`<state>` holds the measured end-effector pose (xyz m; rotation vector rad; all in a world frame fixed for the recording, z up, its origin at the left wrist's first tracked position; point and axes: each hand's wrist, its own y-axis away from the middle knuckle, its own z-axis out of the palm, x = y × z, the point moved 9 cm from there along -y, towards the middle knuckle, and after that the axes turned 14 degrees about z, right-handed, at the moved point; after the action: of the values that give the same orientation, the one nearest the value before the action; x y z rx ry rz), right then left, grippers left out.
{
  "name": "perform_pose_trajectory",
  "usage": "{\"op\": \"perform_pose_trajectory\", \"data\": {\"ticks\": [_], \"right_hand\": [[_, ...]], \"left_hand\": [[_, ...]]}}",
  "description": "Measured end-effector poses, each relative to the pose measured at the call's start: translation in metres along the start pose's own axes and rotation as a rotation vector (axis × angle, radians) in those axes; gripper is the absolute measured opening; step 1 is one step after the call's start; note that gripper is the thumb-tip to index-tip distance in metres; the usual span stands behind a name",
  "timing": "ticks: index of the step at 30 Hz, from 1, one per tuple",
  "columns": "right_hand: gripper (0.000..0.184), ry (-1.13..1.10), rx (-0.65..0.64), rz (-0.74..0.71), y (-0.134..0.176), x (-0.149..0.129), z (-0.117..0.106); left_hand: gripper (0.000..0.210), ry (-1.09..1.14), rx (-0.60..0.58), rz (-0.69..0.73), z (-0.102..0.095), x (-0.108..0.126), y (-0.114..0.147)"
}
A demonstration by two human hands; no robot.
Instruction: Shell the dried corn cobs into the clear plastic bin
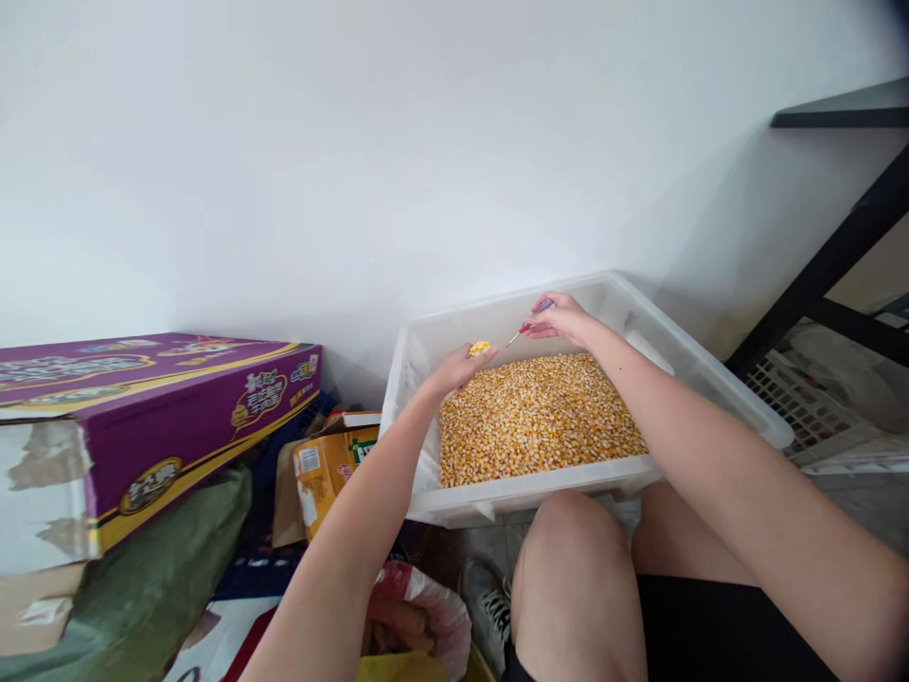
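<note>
My left hand [460,367] is closed around some bright yellow corn [480,349] above the left side of a white plastic tub; whether it is a cob or loose kernels is hard to tell. In my right hand [561,320] is a screwdriver [517,334] with a red and purplish handle, its thin metal shaft angled down and left toward the corn. The tip is apart from my left hand. Below both hands, a thick layer of loose corn kernels [540,417] covers the bottom of the tub [532,475].
At left, a large purple carton [205,407] lies above a green bag [170,559], with a smaller yellow-orange carton [327,483] beside it. An opened bag [440,606] stands near my shoe [487,606]. A black frame [816,275] rises at right by a plastic basket [795,407].
</note>
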<state>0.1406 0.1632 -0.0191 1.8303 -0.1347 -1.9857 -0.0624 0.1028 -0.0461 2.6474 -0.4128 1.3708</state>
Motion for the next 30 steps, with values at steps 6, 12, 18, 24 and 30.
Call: {"op": "perform_pose_trajectory", "data": {"ticks": [6,12,18,24,30], "right_hand": [[0.025,0.059,-0.11,0.057,0.001,0.003,0.006],[0.017,0.098,-0.188,0.057,0.009,-0.001,0.017],[0.016,0.087,-0.143,0.086,0.004,0.0,0.004],[0.018,0.103,-0.072,0.14,0.0,0.007,-0.009],[0.018,0.14,-0.062,0.151,-0.002,0.011,-0.009]], "left_hand": [[0.056,-0.166,0.067,0.101,-0.006,0.013,-0.005],[0.049,-0.12,0.083,0.153,-0.004,0.027,-0.007],[0.046,-0.051,0.048,0.104,0.001,0.019,-0.006],[0.06,-0.137,0.081,0.008,-0.01,0.004,-0.002],[0.057,-0.178,0.053,0.127,-0.002,0.023,-0.005]]}}
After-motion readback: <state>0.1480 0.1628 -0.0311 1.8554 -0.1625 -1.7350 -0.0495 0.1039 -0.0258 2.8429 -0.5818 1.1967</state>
